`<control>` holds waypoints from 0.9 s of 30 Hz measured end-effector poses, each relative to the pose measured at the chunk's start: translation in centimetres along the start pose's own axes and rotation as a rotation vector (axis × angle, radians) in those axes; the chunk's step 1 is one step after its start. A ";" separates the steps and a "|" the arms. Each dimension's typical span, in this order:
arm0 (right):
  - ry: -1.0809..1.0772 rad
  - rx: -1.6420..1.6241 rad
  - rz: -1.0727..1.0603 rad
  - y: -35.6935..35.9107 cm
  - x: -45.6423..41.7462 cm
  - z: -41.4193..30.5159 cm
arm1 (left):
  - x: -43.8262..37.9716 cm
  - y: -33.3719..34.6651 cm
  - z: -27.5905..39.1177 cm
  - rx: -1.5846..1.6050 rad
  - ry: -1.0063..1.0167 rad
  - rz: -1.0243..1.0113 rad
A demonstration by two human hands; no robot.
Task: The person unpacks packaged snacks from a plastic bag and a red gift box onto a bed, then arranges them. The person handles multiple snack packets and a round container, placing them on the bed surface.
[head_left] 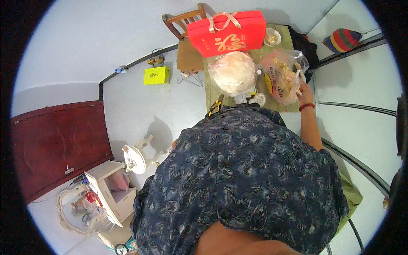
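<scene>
My right hand [305, 93], with a red bead bracelet at the wrist, grips the near right side of a clear plastic bag [284, 78]. The bag bears printed writing and a yellow smiley, and yellowish-brown contents show through it. It rests on the right part of a wooden-topped table [284, 107]. Left of it is a large round pale bundle [232, 72] in clear plastic. Pliers with yellow-and-black handles [216, 105] lie at the table's near left. My left hand is out of view; my torso hides that side.
Behind the bundle stands a red gift box [227, 33] with ribbon handles, beside a bowl [273, 37]. A wooden chair [190, 57] is at the table's left. A yellow-green box [156, 75], a white stool [135, 159] and a white dresser [111, 194] stand farther left.
</scene>
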State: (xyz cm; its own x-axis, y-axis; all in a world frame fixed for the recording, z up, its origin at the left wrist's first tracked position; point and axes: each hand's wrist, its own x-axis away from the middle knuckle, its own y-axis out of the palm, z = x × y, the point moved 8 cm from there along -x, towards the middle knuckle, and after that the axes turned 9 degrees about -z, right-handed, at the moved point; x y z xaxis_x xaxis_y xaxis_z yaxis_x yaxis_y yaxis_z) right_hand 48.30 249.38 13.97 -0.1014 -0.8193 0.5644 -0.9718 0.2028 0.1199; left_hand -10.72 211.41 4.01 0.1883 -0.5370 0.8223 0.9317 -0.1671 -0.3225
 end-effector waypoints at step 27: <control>-0.014 0.291 0.008 -2.2 11.7 5.1 | -8.1 -2.1 60.3 -0.900 0.851 0.501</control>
State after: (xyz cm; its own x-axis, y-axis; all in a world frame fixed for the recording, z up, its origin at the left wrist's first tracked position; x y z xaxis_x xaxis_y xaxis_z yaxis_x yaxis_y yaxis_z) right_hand 48.15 236.60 16.13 -0.1099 -0.8258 0.5531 -0.9910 0.0480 -0.1252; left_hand 4.48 265.97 26.32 -0.1098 -0.9903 0.0846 0.2296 -0.1081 -0.9673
